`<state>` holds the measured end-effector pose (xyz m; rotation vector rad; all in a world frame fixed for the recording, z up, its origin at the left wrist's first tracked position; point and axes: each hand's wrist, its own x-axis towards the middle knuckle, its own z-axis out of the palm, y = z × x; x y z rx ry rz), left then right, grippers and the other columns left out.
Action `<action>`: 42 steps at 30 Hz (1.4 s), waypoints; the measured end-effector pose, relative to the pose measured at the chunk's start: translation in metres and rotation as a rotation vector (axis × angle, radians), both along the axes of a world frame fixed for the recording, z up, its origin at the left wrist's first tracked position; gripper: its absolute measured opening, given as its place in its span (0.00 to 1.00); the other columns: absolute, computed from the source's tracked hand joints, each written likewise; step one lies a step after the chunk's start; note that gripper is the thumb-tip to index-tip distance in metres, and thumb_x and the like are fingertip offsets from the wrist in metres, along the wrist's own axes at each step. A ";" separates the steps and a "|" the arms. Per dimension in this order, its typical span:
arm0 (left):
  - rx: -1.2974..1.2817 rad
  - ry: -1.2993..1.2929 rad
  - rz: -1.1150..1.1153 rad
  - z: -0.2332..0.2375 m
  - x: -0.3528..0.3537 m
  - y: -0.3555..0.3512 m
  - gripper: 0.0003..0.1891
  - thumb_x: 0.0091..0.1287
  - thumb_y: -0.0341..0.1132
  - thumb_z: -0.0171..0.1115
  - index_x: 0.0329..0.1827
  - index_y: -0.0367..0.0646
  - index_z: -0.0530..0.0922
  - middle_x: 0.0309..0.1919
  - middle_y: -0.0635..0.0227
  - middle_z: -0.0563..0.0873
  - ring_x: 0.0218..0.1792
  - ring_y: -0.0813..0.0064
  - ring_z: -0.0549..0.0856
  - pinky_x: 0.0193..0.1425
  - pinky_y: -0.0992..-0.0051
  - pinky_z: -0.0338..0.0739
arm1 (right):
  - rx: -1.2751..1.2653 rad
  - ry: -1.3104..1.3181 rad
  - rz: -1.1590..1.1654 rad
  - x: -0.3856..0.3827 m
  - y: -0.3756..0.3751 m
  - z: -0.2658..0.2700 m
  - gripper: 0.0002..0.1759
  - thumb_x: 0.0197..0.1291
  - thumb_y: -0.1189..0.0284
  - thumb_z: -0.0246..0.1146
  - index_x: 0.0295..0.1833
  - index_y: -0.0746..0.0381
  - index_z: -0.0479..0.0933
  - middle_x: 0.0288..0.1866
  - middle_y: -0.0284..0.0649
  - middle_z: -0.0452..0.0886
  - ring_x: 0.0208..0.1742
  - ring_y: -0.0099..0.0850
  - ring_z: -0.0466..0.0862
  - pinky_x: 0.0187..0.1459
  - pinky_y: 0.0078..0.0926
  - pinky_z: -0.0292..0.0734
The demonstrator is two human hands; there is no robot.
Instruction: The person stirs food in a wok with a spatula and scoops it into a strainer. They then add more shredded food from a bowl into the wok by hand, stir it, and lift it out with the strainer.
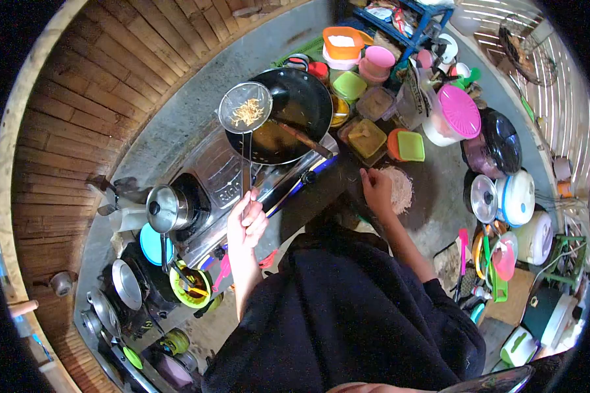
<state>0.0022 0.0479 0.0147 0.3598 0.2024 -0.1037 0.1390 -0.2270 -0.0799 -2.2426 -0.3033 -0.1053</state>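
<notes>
My left hand (pixel 248 219) is closed around the long handle of a round mesh strainer (pixel 227 111). Golden-brown fried bits (pixel 248 112) lie in the strainer, which is over the left side of a black wok (pixel 314 98). Brown oil covers the wok's bottom, and a utensil with a wooden handle (pixel 305 140) leans across its rim. My right hand (pixel 377 190) has its fingers curled beside a heap of pale, floury shreds (pixel 400 188). What its fingertips hold, if anything, is hidden.
The wok stands on a metal gas stove (pixel 219 173), with a lidded saucepan (pixel 170 206) on its left side. Plastic tubs, including one with a yellow-green lid (pixel 410 146), crowd behind my right hand. A pink-lidded container (pixel 457 112) stands farther right.
</notes>
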 end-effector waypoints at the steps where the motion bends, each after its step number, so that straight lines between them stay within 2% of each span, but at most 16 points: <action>1: -0.002 0.008 -0.001 0.001 -0.002 0.001 0.08 0.71 0.38 0.41 0.39 0.43 0.66 0.08 0.80 0.59 0.05 0.87 0.56 0.08 0.85 0.49 | 0.026 0.012 -0.036 -0.002 -0.003 -0.002 0.13 0.56 0.69 0.59 0.25 0.66 0.69 0.16 0.48 0.70 0.18 0.43 0.71 0.23 0.39 0.63; 3: -0.011 0.010 -0.022 0.003 -0.006 0.004 0.08 0.71 0.38 0.41 0.39 0.43 0.66 0.08 0.80 0.59 0.05 0.87 0.56 0.08 0.85 0.49 | 0.051 0.024 -0.088 -0.007 -0.010 -0.006 0.10 0.56 0.71 0.59 0.28 0.65 0.70 0.17 0.47 0.71 0.19 0.42 0.71 0.24 0.39 0.64; 5: -0.010 0.009 -0.021 0.007 -0.008 0.006 0.08 0.71 0.38 0.41 0.39 0.43 0.66 0.08 0.80 0.59 0.05 0.86 0.56 0.08 0.85 0.50 | 0.074 0.000 -0.153 -0.011 -0.020 -0.010 0.06 0.55 0.72 0.59 0.36 0.63 0.72 0.19 0.41 0.71 0.20 0.33 0.70 0.24 0.30 0.64; 6: -0.007 0.015 -0.035 0.007 -0.010 0.008 0.08 0.71 0.38 0.41 0.39 0.43 0.66 0.08 0.80 0.59 0.05 0.86 0.57 0.08 0.84 0.50 | 0.072 -0.003 -0.175 -0.015 -0.025 -0.012 0.06 0.55 0.72 0.59 0.36 0.63 0.72 0.19 0.41 0.71 0.20 0.33 0.70 0.24 0.30 0.64; 8: -0.009 0.010 -0.066 0.008 -0.011 0.010 0.09 0.71 0.38 0.41 0.39 0.43 0.66 0.08 0.80 0.59 0.05 0.85 0.57 0.08 0.84 0.51 | 0.021 0.096 -0.177 -0.025 -0.040 -0.017 0.10 0.54 0.73 0.59 0.43 0.61 0.72 0.26 0.41 0.75 0.26 0.35 0.76 0.29 0.30 0.70; 15: 0.025 -0.058 -0.157 0.005 -0.002 0.012 0.10 0.72 0.37 0.39 0.42 0.41 0.68 0.08 0.80 0.59 0.05 0.86 0.55 0.08 0.83 0.51 | -0.070 0.063 -0.306 -0.055 -0.072 -0.061 0.12 0.51 0.74 0.60 0.43 0.61 0.72 0.37 0.45 0.77 0.36 0.39 0.79 0.38 0.33 0.73; 16: 0.019 -0.037 -0.148 0.005 0.000 0.013 0.10 0.72 0.37 0.39 0.42 0.42 0.68 0.08 0.80 0.59 0.05 0.87 0.55 0.08 0.83 0.50 | -0.068 0.081 -0.343 -0.056 -0.074 -0.067 0.11 0.50 0.75 0.60 0.41 0.61 0.72 0.40 0.47 0.76 0.40 0.42 0.78 0.41 0.36 0.72; 22: 0.030 0.019 -0.125 0.009 0.009 0.002 0.08 0.71 0.35 0.42 0.39 0.41 0.67 0.08 0.80 0.58 0.05 0.87 0.52 0.09 0.83 0.47 | -0.166 0.108 -0.368 -0.047 -0.079 -0.086 0.12 0.47 0.76 0.61 0.41 0.60 0.73 0.42 0.48 0.75 0.44 0.47 0.76 0.44 0.40 0.71; 26: -0.030 0.031 -0.093 0.013 0.012 -0.012 0.07 0.70 0.33 0.43 0.39 0.40 0.67 0.08 0.78 0.58 0.06 0.86 0.53 0.10 0.83 0.48 | -0.162 0.135 -0.382 -0.033 -0.073 -0.094 0.14 0.46 0.75 0.62 0.42 0.60 0.73 0.44 0.48 0.75 0.45 0.46 0.75 0.46 0.38 0.71; 29: -0.040 0.005 -0.114 0.010 0.015 -0.016 0.07 0.70 0.33 0.43 0.39 0.39 0.67 0.08 0.78 0.58 0.06 0.86 0.53 0.10 0.83 0.48 | -0.201 0.102 -0.408 -0.023 -0.072 -0.113 0.18 0.46 0.75 0.63 0.46 0.59 0.72 0.50 0.48 0.73 0.51 0.46 0.73 0.49 0.38 0.71; 31: -0.029 0.009 -0.105 0.011 0.016 -0.020 0.07 0.70 0.33 0.42 0.40 0.39 0.67 0.08 0.78 0.58 0.06 0.86 0.53 0.10 0.83 0.49 | -0.323 0.016 -0.407 -0.017 -0.073 -0.128 0.27 0.44 0.74 0.65 0.54 0.57 0.68 0.58 0.50 0.67 0.57 0.49 0.69 0.54 0.39 0.69; 32: -0.036 0.010 -0.101 0.013 0.017 -0.021 0.07 0.70 0.33 0.42 0.40 0.39 0.66 0.08 0.78 0.58 0.06 0.86 0.53 0.10 0.83 0.49 | -0.317 0.017 -0.411 -0.015 -0.073 -0.132 0.27 0.44 0.74 0.65 0.54 0.57 0.68 0.58 0.50 0.67 0.57 0.49 0.69 0.54 0.39 0.69; 34: -0.015 0.015 -0.087 0.017 0.018 -0.022 0.07 0.70 0.33 0.42 0.39 0.39 0.66 0.08 0.78 0.58 0.06 0.86 0.53 0.10 0.83 0.49 | -0.462 0.101 -0.312 -0.009 -0.074 -0.139 0.35 0.42 0.72 0.67 0.60 0.55 0.62 0.64 0.51 0.60 0.63 0.52 0.62 0.58 0.42 0.64; 40: -0.029 0.012 -0.011 0.019 0.021 -0.023 0.07 0.71 0.30 0.37 0.38 0.37 0.64 0.08 0.78 0.60 0.05 0.87 0.55 0.07 0.85 0.50 | -0.628 0.077 -0.295 -0.003 -0.076 -0.142 0.40 0.39 0.69 0.70 0.61 0.54 0.61 0.65 0.49 0.58 0.66 0.52 0.57 0.60 0.46 0.62; 41: -0.032 0.003 0.001 0.020 0.021 -0.022 0.07 0.71 0.30 0.36 0.37 0.37 0.64 0.08 0.77 0.60 0.05 0.87 0.55 0.08 0.85 0.50 | -0.624 0.077 -0.293 -0.002 -0.076 -0.141 0.40 0.39 0.69 0.70 0.61 0.54 0.61 0.65 0.49 0.58 0.66 0.52 0.57 0.60 0.46 0.62; 42: -0.015 0.013 0.024 0.020 0.021 -0.022 0.08 0.71 0.30 0.35 0.37 0.37 0.64 0.08 0.77 0.60 0.05 0.86 0.55 0.07 0.85 0.51 | -0.628 0.085 -0.291 -0.001 -0.075 -0.139 0.36 0.40 0.70 0.68 0.59 0.55 0.64 0.64 0.48 0.60 0.65 0.50 0.59 0.59 0.45 0.63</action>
